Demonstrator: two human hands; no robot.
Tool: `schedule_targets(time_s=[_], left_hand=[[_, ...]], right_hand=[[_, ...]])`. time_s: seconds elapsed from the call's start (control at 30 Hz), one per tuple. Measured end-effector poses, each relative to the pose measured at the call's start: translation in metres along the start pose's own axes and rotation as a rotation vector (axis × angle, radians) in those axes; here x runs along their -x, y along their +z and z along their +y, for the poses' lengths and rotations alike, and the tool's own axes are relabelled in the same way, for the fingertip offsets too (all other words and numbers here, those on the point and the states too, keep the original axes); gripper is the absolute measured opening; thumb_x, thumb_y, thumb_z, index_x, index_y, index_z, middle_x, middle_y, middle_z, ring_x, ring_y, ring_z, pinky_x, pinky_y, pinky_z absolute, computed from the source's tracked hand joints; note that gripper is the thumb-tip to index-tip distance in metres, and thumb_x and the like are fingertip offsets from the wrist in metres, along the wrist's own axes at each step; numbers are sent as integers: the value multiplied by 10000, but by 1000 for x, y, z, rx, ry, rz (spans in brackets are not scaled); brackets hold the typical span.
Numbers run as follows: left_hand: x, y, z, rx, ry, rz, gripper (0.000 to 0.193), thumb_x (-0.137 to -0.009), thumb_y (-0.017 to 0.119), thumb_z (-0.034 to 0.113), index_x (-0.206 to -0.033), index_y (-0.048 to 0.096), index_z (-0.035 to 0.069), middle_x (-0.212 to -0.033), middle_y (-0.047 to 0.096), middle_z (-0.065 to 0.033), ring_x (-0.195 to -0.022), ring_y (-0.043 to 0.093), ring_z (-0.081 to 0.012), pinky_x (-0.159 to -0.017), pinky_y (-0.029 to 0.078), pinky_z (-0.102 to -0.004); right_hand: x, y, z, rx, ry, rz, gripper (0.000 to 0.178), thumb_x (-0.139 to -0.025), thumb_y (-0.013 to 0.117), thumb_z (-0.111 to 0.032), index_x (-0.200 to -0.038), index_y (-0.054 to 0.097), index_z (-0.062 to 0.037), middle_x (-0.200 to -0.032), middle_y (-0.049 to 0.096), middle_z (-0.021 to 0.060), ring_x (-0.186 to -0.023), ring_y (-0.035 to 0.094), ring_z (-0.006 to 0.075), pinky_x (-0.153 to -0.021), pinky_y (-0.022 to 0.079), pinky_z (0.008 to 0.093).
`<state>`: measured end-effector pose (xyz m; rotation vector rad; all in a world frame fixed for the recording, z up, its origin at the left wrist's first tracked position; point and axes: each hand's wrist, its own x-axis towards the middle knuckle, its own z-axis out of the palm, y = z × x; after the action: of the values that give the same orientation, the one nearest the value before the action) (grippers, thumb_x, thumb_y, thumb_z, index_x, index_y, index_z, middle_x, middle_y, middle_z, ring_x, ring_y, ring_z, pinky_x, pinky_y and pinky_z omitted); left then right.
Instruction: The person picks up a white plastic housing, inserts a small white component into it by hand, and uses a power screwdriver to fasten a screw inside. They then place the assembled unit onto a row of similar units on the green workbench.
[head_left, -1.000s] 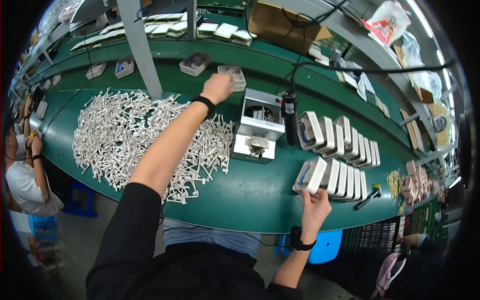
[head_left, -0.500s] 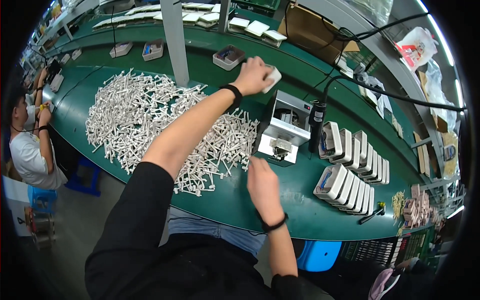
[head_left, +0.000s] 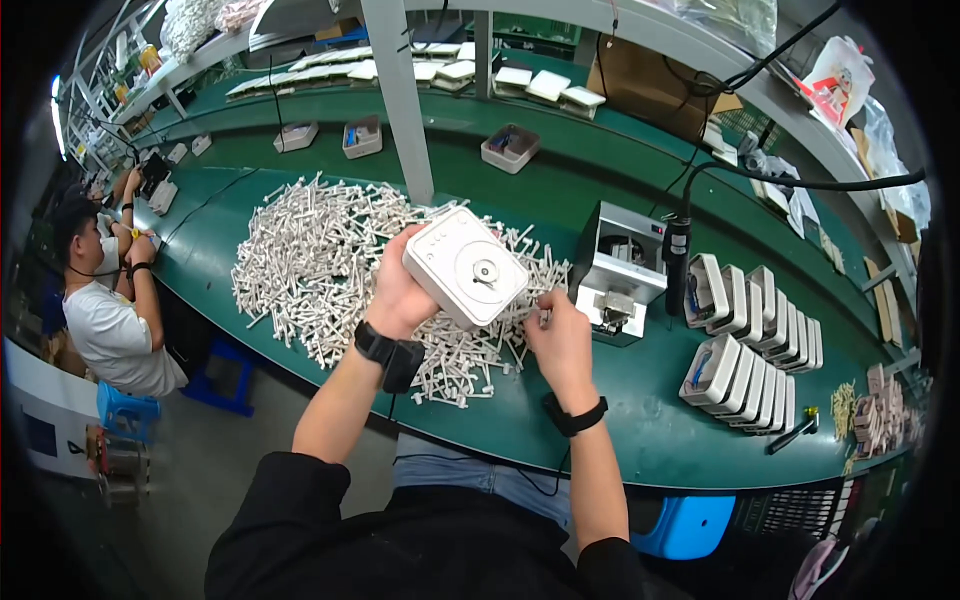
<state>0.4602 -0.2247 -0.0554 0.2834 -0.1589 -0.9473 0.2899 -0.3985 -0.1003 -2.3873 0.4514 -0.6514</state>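
A white square plastic housing (head_left: 452,262) with rounded corners is tilted up above the pile. Its face carries a round metal disc in a shallow ring. My left hand (head_left: 396,290) grips it by the left side, thumb along the edge and fingers underneath. Close to its lower right corner is my right hand (head_left: 562,340), fingers curled together; whatever they pinch is too small to make out. Under both hands spreads a big heap of small white plastic stick-like parts (head_left: 310,260). Right of the heap stands a silver metal machine (head_left: 622,270), just beyond my right hand.
A black cylindrical tool (head_left: 678,262) hangs beside the machine on a cable. Rows of white housings (head_left: 735,385) stand at right, near a black-handled tool (head_left: 795,432). Open housings (head_left: 510,148) sit on the far green belt. A grey post (head_left: 398,100) rises behind the heap. A co-worker (head_left: 115,320) sits at left.
My left hand has come back from the far side of the table with the white housing, now face up before me. My right hand has closed its fingers beside it. The view has shifted left.
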Motion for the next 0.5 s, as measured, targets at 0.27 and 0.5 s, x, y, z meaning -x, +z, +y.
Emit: schedule_targets(time_s=[0.27,0.5], left_hand=[[47,4,-57,-120,-137,140,635,-1089,339,491,-1411,569,-6,-1349,656,-203,-1225,661,-339,-1084,511,-482],[68,17,-123,-335,-446,193,710,-1109,288,588,-1455,535,19,-1332,665,-156,-1170,685,-257,-1014,558,-399]], right_hand=[[33,-65,-15,-556,236,18,191,-845,775,73,-1010,682,52,-857,722,113,-692,672,139,-589,544,266],[62,-80,-47,-180,-298,115,194,-829,797,73,-1012,755,27,-912,740,112,-723,694,168,-625,565,280]])
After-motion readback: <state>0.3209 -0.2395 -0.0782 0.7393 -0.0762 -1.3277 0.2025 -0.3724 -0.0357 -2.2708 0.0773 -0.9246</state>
